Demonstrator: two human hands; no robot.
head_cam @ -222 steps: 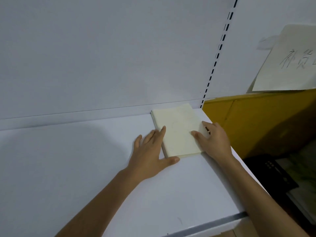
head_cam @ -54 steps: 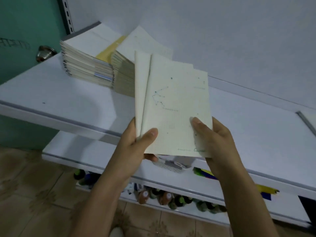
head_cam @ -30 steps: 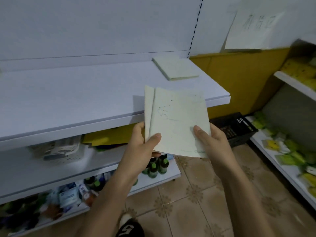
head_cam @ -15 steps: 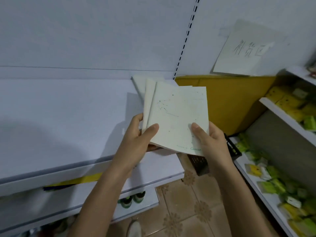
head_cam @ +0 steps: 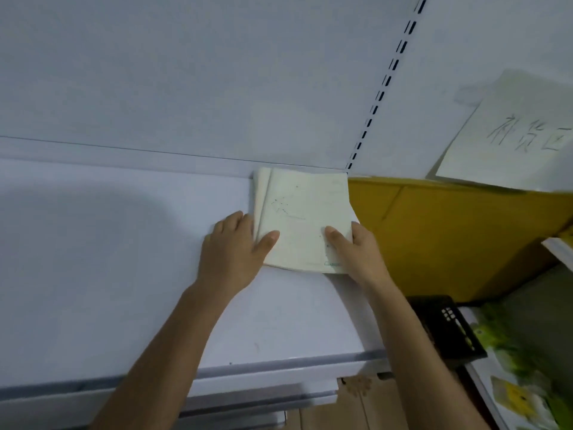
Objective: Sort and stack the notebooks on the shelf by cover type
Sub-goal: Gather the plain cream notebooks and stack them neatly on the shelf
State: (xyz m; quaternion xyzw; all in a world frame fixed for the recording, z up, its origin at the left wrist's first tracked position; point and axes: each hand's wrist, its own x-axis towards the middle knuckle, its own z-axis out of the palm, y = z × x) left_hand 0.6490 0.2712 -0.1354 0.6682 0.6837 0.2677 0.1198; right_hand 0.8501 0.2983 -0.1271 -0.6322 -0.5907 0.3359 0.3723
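Left hand (head_cam: 231, 252) and right hand (head_cam: 356, 246) pinch notebooks (head_cam: 304, 212), thumbs atop, fingers seemingly beneath; square far edges beyond fingertips against shelf (head_cam: 124, 259) back.

A white back panel (head_cam: 186, 72) fills twelve o'clock, with a dark slotted strip (head_cam: 384, 85) at one o'clock, a handwritten paper sign (head_cam: 508, 131) at two, a yellow board (head_cam: 449, 237) at three, a black basket (head_cam: 455, 330) at four and green-and-yellow packets (head_cam: 521, 383) at five.
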